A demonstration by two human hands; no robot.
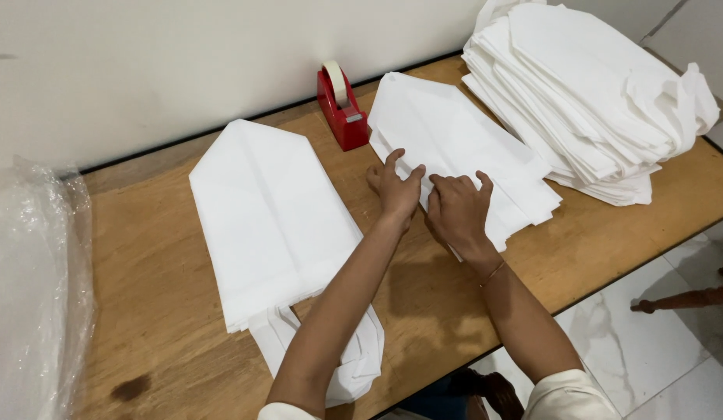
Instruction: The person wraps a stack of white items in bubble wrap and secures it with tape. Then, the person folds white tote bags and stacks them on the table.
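While both palms are pressing down, I am resting my left hand (395, 189) and right hand (457, 208) with fingers released, gripping nothing, on the folded white cloth (455, 144) spreading beyond the fingertips.

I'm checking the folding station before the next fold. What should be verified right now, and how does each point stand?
1. Both hands on the piece: left hand and right hand rest on the folded white fabric. Ok.
2. Grip: fingers lie flat and spread, nothing pinched. Ok.
3. Piece fully on the wooden table: ok.
4. Finished pointed stack lies apart from the hands, though a loose piece under it overhangs the near edge: not ok.
5. Red tape dispenser beside the piece; touching or not: cannot tell.
6. Tall unfolded pile stays on the table: ok.
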